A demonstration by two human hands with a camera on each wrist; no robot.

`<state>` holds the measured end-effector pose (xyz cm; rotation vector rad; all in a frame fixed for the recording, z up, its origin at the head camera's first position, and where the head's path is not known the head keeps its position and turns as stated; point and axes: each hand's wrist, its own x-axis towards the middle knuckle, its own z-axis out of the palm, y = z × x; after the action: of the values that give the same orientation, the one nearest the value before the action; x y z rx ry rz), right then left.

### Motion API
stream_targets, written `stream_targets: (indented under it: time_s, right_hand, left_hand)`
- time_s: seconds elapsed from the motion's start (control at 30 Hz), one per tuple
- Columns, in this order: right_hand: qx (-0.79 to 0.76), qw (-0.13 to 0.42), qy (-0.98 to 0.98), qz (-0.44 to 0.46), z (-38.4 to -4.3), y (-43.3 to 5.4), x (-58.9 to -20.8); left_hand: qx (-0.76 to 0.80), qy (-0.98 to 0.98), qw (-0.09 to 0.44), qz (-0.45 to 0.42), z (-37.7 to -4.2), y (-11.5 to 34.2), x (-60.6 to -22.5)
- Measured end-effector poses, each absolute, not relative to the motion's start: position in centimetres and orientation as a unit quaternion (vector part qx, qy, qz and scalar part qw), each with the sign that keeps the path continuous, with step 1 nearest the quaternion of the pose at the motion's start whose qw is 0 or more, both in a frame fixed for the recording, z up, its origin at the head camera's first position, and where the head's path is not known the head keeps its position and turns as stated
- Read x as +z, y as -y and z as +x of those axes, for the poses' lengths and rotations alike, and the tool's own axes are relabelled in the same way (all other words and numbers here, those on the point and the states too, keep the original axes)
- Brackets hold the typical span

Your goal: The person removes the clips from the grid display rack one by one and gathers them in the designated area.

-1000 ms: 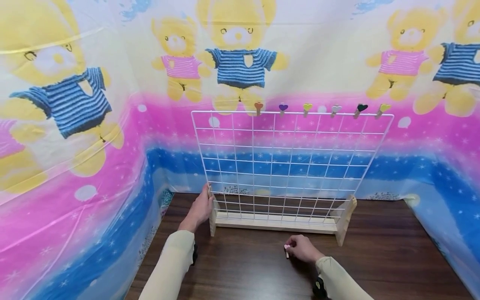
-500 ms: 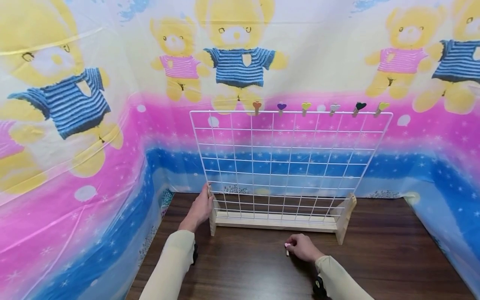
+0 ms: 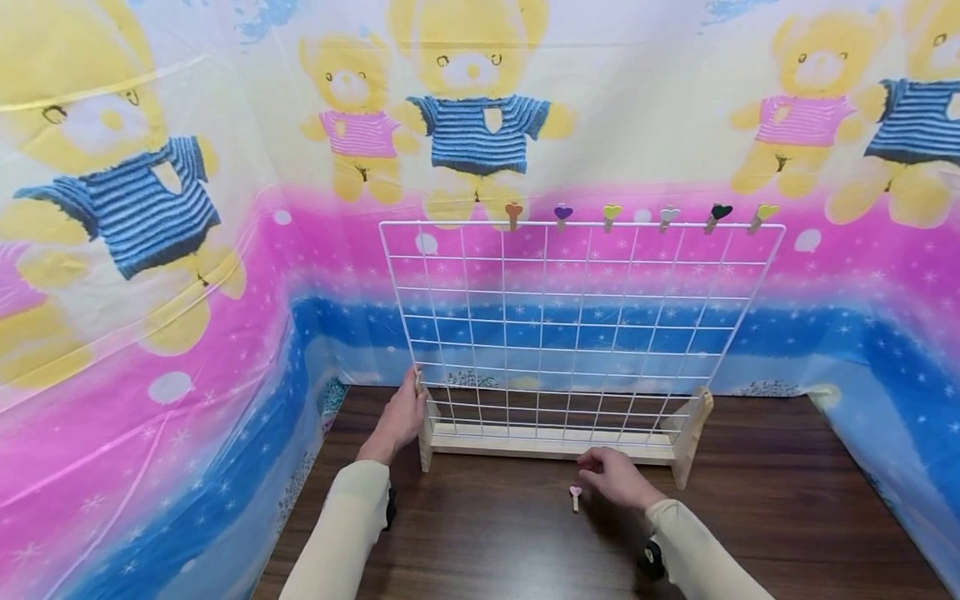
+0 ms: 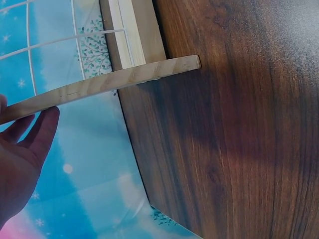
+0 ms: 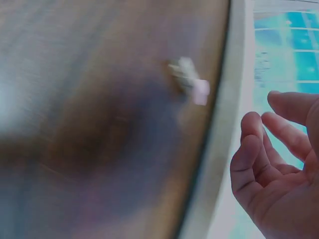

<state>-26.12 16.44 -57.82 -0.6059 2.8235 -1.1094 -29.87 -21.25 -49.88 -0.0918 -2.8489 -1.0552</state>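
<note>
My left hand [image 3: 399, 417] holds the left wooden upright [image 4: 109, 82] of a white wire grid rack [image 3: 570, 325]. In the left wrist view its fingertips [image 4: 47, 119] lie against the upright's outer side, and the thumb is mostly cut off by the frame edge. A small wooden clothespin with a pink heart [image 3: 575, 496] lies on the table. My right hand [image 3: 615, 477] hovers just right of it, fingers loosely bent, holding nothing. The right wrist view shows a gap between thumb and fingers, with the clothespin [image 5: 192, 82] blurred and apart from them.
Several heart clothespins, among them an orange one [image 3: 513, 214] and a dark green one [image 3: 720, 215], are clipped along the rack's top wire. The rack's wooden base [image 3: 547, 450] stands on the dark wood table [image 3: 487, 533]. A bear-print cloth [image 3: 645, 108] hangs behind and at the sides.
My right hand has let go of the pink-heart clothespin and moved slightly up and right. The clothespin stays on the table. My left hand keeps its place on the upright.
</note>
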Motion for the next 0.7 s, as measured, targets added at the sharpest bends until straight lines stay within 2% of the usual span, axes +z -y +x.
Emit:
stream_targets:
  time_s: [0.17, 0.37, 0.7]
  right_hand:
    - [-0.346, 0.006, -0.907, -0.240, -26.7, -16.5, -54.4]
    - [-0.331, -0.017, -0.898, -0.288, -26.4, -15.9, -48.4]
    - [-0.330, -0.107, -0.879, -0.328, -25.5, -14.2, -37.8]
  left_hand:
    - [-0.351, 0.935, 0.045, -0.027, -29.8, 21.3, -49.8]
    - [-0.357, 0.933, 0.042, -0.031, -29.8, 21.1, -49.6]
    - [-0.358, 0.933, 0.033, -0.027, -29.8, 21.3, -49.7]
